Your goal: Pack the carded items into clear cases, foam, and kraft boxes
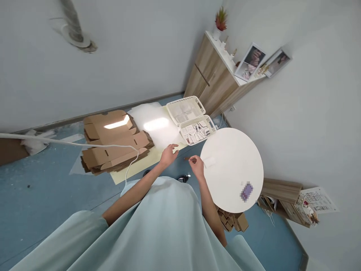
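Observation:
My left hand (168, 156) is in the air near the edge of the pale yellow sheet (124, 176), with thumb and fingers apart and nothing in it that I can see. To its right, my right hand (196, 165) is closed in a pinch beside the round white table (231, 150). A small orange-brown strip (186, 158) sticks out from its fingertips toward the left hand; its kind is too small to make out. On the table, close to the right hand, lies a small whitish packet (209, 162).
Flattened cardboard boxes (113, 143) are stacked at left, crossed by a white cable (118, 145). Two cream baskets, one with white packets (197, 131), stand beyond my hands. A pixelated purple item (246, 192) lies on the table. A wooden cabinet (214, 75) stands behind.

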`<state>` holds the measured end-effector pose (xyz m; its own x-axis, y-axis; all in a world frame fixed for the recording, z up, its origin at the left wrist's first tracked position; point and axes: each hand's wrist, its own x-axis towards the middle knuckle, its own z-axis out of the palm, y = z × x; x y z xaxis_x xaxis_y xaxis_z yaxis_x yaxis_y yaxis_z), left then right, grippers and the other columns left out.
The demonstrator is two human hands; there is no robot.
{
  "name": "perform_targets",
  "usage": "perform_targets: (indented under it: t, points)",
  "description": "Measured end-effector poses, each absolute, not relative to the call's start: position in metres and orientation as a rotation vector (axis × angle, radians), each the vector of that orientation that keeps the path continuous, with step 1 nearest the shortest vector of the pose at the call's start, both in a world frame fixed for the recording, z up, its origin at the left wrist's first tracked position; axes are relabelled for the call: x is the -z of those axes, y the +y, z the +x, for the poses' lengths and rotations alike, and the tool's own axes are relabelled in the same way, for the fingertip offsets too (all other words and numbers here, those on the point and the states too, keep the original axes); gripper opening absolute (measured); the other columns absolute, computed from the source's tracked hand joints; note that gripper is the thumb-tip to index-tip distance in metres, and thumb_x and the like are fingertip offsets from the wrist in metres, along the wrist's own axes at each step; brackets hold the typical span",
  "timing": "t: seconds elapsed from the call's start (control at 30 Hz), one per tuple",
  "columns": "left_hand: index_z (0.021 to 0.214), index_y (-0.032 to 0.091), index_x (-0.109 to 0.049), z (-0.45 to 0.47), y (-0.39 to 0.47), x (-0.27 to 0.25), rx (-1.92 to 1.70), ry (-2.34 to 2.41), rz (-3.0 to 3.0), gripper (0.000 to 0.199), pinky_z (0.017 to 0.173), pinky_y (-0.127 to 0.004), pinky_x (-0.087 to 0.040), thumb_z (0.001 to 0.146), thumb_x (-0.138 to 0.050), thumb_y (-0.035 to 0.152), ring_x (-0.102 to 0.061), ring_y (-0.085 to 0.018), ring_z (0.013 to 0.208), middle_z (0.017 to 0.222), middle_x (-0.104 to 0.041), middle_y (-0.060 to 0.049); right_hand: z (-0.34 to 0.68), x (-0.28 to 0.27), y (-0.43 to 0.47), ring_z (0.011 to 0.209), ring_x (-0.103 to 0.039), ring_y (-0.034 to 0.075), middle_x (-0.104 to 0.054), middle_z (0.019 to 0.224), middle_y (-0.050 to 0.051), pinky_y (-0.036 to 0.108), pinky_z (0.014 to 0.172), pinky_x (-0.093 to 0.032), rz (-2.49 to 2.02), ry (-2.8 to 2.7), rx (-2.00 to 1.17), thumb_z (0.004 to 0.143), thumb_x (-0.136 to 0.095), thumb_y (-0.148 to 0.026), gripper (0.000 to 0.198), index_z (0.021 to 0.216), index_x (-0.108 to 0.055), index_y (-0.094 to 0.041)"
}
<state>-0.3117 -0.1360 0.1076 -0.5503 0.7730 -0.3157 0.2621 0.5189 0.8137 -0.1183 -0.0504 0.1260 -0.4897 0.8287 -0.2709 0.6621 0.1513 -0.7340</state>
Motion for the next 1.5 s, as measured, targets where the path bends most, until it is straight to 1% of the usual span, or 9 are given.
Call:
perform_targets:
  t: [0.23, 0.4, 0.6, 0.77, 0.9, 1.0, 1.07, 1.27, 1.5]
  points:
    - [0.138, 0.015, -0.068, -0.402, -0.214, -0.089, -0.814, 2.369, 0.819, 0.044, 0.111, -0.047, -0.052, 0.095, -0.064, 0.024, -0.065, -0.035, 0.129, 0.137, -0.071, -0.018, -0.208, -0.133, -0.095, 0.088, -0.072, 0.022, -0.076, 0.102, 0.003, 0.034, 0.086, -0.055, -1.352, -2.42, -1.28, 0.09, -0.062, -0.033, 0.007, 0.088, -0.063, -0.026]
    - [0.133, 0.014, -0.071, -0.435, -0.268, -0.069, -0.475, 2.446, 0.867, 0.043, 0.102, -0.046, -0.055, 0.092, -0.068, 0.027, -0.066, -0.038, 0.123, 0.131, -0.071, -0.021, -0.256, -0.141, -0.115, 0.09, -0.074, 0.02, -0.076, 0.1, 0.0, 0.031, 0.085, -0.054, -1.258, -2.553, -1.323, 0.091, -0.061, -0.027, 0.005, 0.087, -0.063, -0.026]
    - [0.119, 0.017, -0.078, -0.444, -0.295, -0.057, -0.352, 2.391, 0.986, 0.029, 0.098, -0.041, -0.053, 0.097, -0.061, 0.026, -0.065, -0.035, 0.121, 0.125, -0.074, -0.018, -0.291, -0.145, -0.124, 0.089, -0.074, 0.018, -0.076, 0.1, -0.001, 0.03, 0.084, -0.054, -1.208, -2.685, -1.259, 0.093, -0.062, -0.024, 0.005, 0.09, -0.066, -0.026]
    - [0.114, 0.018, -0.082, -0.447, -0.296, -0.06, -0.416, 2.345, 0.977, 0.033, 0.097, -0.041, -0.054, 0.102, -0.052, 0.026, -0.068, -0.034, 0.119, 0.122, -0.077, -0.017, -0.307, -0.144, -0.133, 0.089, -0.073, 0.018, -0.077, 0.107, 0.0, 0.031, 0.086, -0.056, -1.105, -2.839, -1.24, 0.096, -0.063, -0.022, 0.009, 0.094, -0.07, -0.025]
    - [0.114, 0.014, -0.08, -0.45, -0.291, -0.062, -0.422, 2.356, 0.954, 0.046, 0.094, -0.044, -0.056, 0.109, -0.036, 0.026, -0.072, -0.035, 0.114, 0.117, -0.078, -0.022, -0.322, -0.134, -0.144, 0.108, -0.074, 0.022, -0.079, 0.124, 0.004, 0.035, 0.099, -0.057, -0.932, -3.039, -1.189, 0.101, -0.062, -0.022, 0.016, 0.111, -0.075, -0.025]
    - [0.117, 0.011, -0.077, -0.455, -0.287, -0.06, -0.4, 2.39, 0.937, 0.045, 0.096, -0.045, -0.056, 0.11, -0.034, 0.025, -0.073, -0.036, 0.116, 0.12, -0.078, -0.024, -0.337, -0.121, -0.153, 0.133, -0.066, 0.026, -0.074, 0.142, 0.009, 0.039, 0.114, -0.052, -0.772, -3.19, -1.099, 0.103, -0.062, -0.021, 0.027, 0.128, -0.073, -0.022]
    - [0.118, 0.011, -0.076, -0.458, -0.286, -0.059, -0.378, 2.385, 0.955, 0.043, 0.097, -0.045, -0.056, 0.11, -0.035, 0.023, -0.073, -0.037, 0.118, 0.121, -0.077, -0.025, -0.346, -0.112, -0.161, 0.14, -0.062, 0.028, -0.07, 0.148, 0.013, 0.041, 0.116, -0.051, -0.7, -3.299, -1.011, 0.104, -0.062, -0.021, 0.03, 0.132, -0.071, -0.019]
    - [0.116, 0.011, -0.077, -0.456, -0.291, -0.065, -0.311, 2.333, 1.072, 0.044, 0.091, -0.047, -0.058, 0.107, -0.035, 0.019, -0.072, -0.038, 0.118, 0.121, -0.076, -0.026, -0.357, -0.095, -0.182, 0.125, -0.07, 0.032, -0.078, 0.124, 0.016, 0.04, 0.101, -0.058, -0.863, -3.575, -0.748, 0.105, -0.056, -0.023, 0.022, 0.115, -0.075, -0.018]
    - [0.111, 0.018, -0.083, -0.453, -0.297, -0.074, -0.458, 2.359, 1.047, 0.042, 0.091, -0.043, -0.058, 0.103, -0.042, 0.022, -0.072, -0.034, 0.118, 0.122, -0.078, -0.02, -0.355, -0.089, -0.181, 0.119, -0.074, 0.035, -0.08, 0.119, 0.016, 0.044, 0.1, -0.059, -1.041, -3.436, -0.977, 0.095, -0.067, -0.017, 0.015, 0.106, -0.077, -0.02]
